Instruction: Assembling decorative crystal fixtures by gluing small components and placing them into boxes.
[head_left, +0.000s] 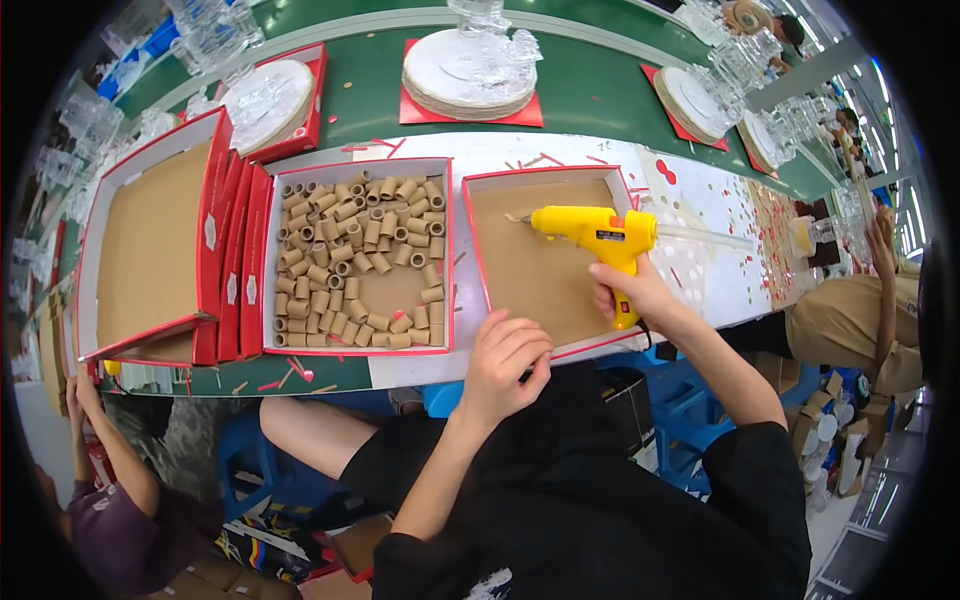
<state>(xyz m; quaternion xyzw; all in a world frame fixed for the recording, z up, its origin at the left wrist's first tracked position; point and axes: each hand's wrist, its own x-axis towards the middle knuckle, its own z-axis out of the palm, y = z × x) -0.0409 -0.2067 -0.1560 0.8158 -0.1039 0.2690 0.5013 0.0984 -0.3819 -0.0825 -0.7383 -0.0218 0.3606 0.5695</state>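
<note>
My right hand (642,292) is wrapped round the handle of a yellow hot glue gun (590,222). The gun's nozzle points left over a shallow red-rimmed cardboard box (490,268), and a pale glue stick (705,236) sticks out of its back. A small pale bit (513,217) shows by the nozzle tip. At the box's near left corner is my left hand (508,362), its fingers curled in; whatever they hold, if anything, is hidden. To its left, a second red-rimmed box (448,250) holds many short brown cardboard tubes (372,232).
Several red boxes (150,240) are stacked at the left. Across the green table (360,60) stand piles of round white boards (470,75) with clear plastic pieces on top. Red scraps lie about the white sheet (690,190). Other people sit at left and right; blue stools (690,420) stand below.
</note>
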